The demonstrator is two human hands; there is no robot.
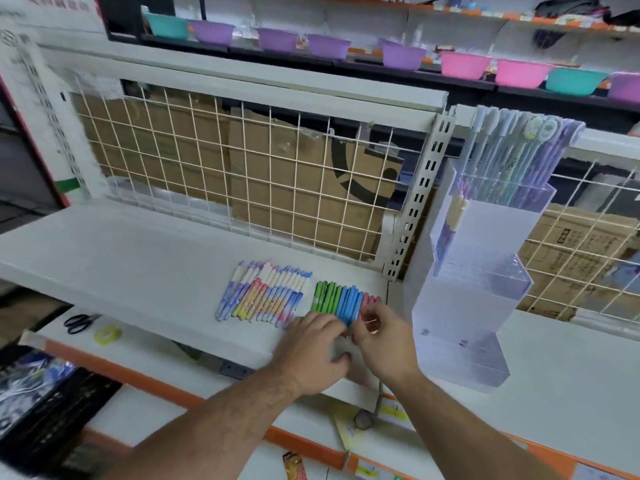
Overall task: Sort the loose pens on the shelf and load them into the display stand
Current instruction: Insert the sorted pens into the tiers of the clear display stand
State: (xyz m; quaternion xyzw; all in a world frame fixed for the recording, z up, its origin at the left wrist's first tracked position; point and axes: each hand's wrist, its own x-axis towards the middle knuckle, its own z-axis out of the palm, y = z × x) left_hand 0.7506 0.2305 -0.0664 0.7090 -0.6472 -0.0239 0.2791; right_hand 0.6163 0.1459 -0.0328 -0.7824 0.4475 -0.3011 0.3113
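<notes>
My left hand point(313, 341) is lying fairly flat, fingers touching the near ends of the green and blue pens point(337, 301). My right hand point(382, 337) is curling, pinching the pink pens point(369, 301) beside them. Patterned pens point(263, 294) are lying further left on the shelf point(121, 258). The stand point(474, 292) is standing just right.

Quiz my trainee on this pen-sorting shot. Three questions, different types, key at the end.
1. True or false: the top tier of the display stand already holds pens.
2. In the solid-colour row on the shelf, which colour lies farthest left? A green, B blue, C pink.
3. Which hand's fingers are at the pink pens: the left hand or the right hand?
Key: 1 true; 2 A; 3 right hand.
</notes>
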